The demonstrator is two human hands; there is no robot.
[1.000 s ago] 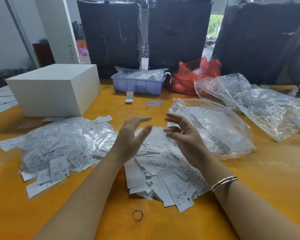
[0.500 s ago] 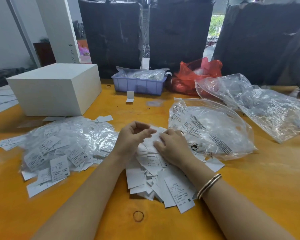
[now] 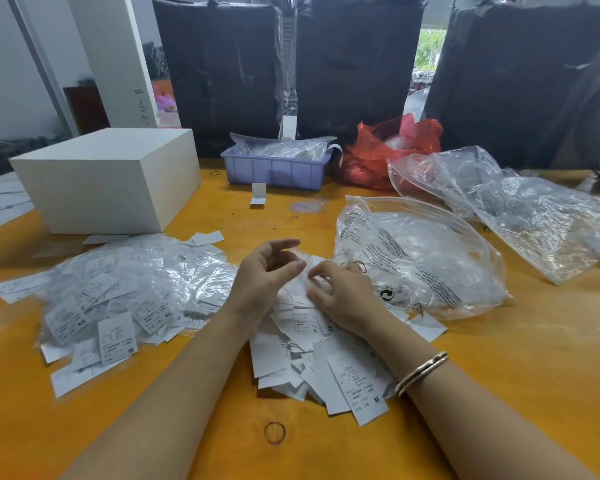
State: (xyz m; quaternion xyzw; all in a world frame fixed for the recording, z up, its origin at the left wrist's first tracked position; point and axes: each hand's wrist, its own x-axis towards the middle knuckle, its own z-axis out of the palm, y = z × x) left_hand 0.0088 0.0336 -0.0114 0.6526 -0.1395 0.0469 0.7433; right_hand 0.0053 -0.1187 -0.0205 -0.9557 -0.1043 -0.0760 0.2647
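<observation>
Since the previous frame, the left hand (image 3: 267, 271) has lifted off the pile of white labels (image 3: 312, 362) and hangs above its far edge, fingers loosely spread and holding nothing. The right hand (image 3: 347, 299) rests knuckles-up on that pile, mid-table (image 3: 499, 358). Its curled fingertips are hidden, so I cannot tell whether they pinch 1 label.

The heap of tags (image 3: 312, 358) is a loose mound of small white paper slips printed with black text and size letters. They overlap at all angles on the tabletop (image 3: 499, 375). A slip marked M (image 3: 359, 389) juts from its 5 o'clock edge, and a stray slip (image 3: 426, 327) lies at 3 o'clock.
</observation>
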